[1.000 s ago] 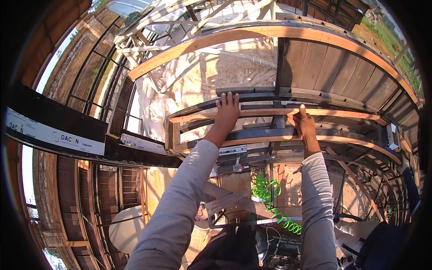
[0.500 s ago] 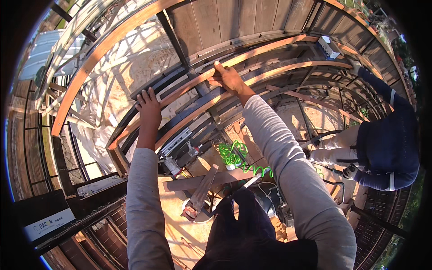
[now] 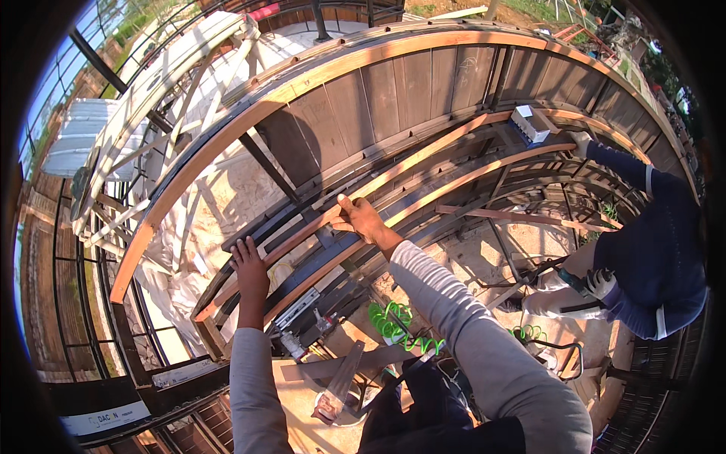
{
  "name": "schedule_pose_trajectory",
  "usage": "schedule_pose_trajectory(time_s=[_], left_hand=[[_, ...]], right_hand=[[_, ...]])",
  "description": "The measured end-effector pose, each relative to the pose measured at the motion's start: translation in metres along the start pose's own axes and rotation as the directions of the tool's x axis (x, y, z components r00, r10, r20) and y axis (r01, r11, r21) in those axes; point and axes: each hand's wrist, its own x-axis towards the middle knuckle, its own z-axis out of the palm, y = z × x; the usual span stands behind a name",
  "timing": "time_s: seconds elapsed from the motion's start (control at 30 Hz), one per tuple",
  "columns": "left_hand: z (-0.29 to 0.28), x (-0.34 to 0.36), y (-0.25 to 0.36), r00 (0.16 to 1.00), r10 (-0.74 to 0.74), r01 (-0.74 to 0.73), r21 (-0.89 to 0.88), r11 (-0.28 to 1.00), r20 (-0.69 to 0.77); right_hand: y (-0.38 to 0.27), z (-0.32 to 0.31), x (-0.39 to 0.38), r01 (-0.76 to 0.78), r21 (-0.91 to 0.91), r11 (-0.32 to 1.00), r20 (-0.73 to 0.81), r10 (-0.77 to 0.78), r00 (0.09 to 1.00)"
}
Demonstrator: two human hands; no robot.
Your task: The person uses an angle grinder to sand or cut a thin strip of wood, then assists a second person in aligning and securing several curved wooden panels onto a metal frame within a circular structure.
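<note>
My left hand [image 3: 250, 269] lies over a curved wooden strip [image 3: 296, 237], its fingers stretched out across the top. Farther right along the strip, my right hand [image 3: 361, 219] grips it between thumb and fingers. The strip rests along a dark curved metal frame. A second curved strip [image 3: 454, 175] runs alongside, nearer to me. Below my hands are a handsaw [image 3: 345, 376] with a wooden handle, a long flat board [image 3: 302, 371] and a green coiled hose [image 3: 389, 324].
A co-worker in dark blue [image 3: 643, 250] bends at the right, one gloved hand [image 3: 581, 144] at the second strip's far end. An open box [image 3: 531, 127] stands on the frame. A tall curved panel wall [image 3: 408, 79] rises behind. A metal power tool [image 3: 302, 321] lies below my left hand.
My view has tilted up, so hands and frame sit lower in the picture. Both hands keep their places on the strip. The co-worker's lower hand has moved up, with a tool beside it.
</note>
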Motion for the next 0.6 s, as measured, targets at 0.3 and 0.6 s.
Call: schedule_pose_trajectory(time_s=[0.3,0.6], left_hand=[[-0.003,-0.008,-0.011,1.000,-0.007,0.009,-0.093,0.996,0.020],[-0.009,0.004,-0.002,1.000,-0.006,0.006,-0.024,1.000,0.001]], right_hand=[[-0.042,-0.047,-0.036,0.290,-0.839,0.460,0.022,-0.504,0.864],[-0.091,-0.069,-0.006,0.328,-0.829,-0.454,0.518,-0.399,0.757]])
